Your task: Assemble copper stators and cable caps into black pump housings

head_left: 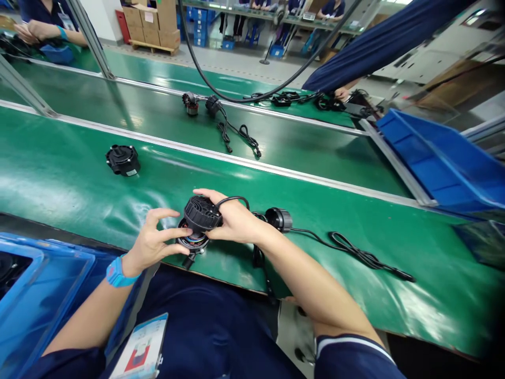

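My right hand [232, 221] is closed on a black ribbed round cap [202, 212] with a cable coming out of its side. The cap is tilted above an open motor housing [196, 243] on the green bench, with coloured wires showing between them. My left hand [152, 239] reaches in from the left, thumb and a finger at the housing's rim and wires. Just right of my right hand lies another black cap [279, 219], its cable [355, 251] bundled. A closed black pump-like unit [122, 160] stands farther left.
Behind a metal rail [221, 154] sit another motor part [191, 104] and a cap with bundled cables [213, 105]. Blue bins stand at the right [442, 158] and lower left [51, 295]. A black cable [205, 79] hangs overhead. Co-workers' hands [37, 31] show at the far left.
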A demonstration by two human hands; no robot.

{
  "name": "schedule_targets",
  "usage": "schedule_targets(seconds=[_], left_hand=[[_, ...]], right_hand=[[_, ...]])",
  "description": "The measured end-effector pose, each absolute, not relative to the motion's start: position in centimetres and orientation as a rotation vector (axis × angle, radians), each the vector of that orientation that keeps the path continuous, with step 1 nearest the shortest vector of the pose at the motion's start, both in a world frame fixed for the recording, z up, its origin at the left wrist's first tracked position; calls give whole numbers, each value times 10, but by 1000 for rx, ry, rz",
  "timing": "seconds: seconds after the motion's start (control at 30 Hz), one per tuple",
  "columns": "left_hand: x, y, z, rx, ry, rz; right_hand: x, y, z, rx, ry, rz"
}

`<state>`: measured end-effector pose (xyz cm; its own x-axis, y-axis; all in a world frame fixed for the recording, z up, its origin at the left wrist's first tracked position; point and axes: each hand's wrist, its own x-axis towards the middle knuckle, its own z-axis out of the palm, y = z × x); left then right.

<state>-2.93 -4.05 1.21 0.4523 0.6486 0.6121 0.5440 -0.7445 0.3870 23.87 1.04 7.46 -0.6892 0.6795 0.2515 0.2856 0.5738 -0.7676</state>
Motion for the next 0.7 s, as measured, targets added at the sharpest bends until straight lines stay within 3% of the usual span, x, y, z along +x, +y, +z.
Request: schedule_targets(seconds=[0.13, 0.37, 0.43, 0.53, 0.6, 0.7], left_hand=[[-39, -32, 25, 2519, 846, 965], [-46, -4, 42, 2435, 748, 679], [-52, 0, 46, 2385, 757, 775], [-51, -3, 61, 2190, 889, 1283], [-39, -8, 76, 2239, 1016, 1397], [-11, -16, 97, 2729, 981, 956]], right_hand=[[240, 4, 78, -810, -2334, 880], [244, 16, 79, -556, -2383, 1082], [243, 18, 81, -586, -2461, 1023], [240, 16, 89, -645, -2577, 950], [238, 14, 93, -643, -2639, 909], [236, 10, 90, -646, -2660, 866]])
